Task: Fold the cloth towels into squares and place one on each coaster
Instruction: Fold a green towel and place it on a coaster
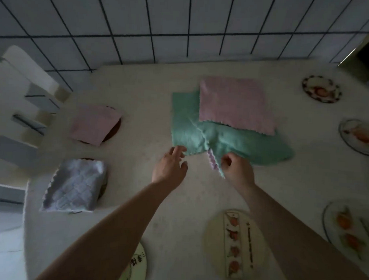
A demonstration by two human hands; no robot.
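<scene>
A pile of unfolded towels lies at the middle of the table: a pink towel point(235, 104) on top of green towels point(231, 141). My right hand point(237, 169) pinches a corner of the pile where a green and a lilac edge hang down. My left hand point(170, 166) hovers with relaxed fingers at the near left corner of the green towel, fingertips touching its edge. A folded pink towel point(94, 123) lies on a dark coaster point(115, 131) at the left. A folded white-lilac towel point(73, 187) covers another coaster point(103, 189) nearer to me.
Bare round coasters with printed pictures sit around the table: far right point(321, 89), right edge point(357, 136), near right point(347, 229), near middle point(236, 242), and at the bottom edge point(135, 268). A white chair point(24, 86) stands at the left over a tiled floor.
</scene>
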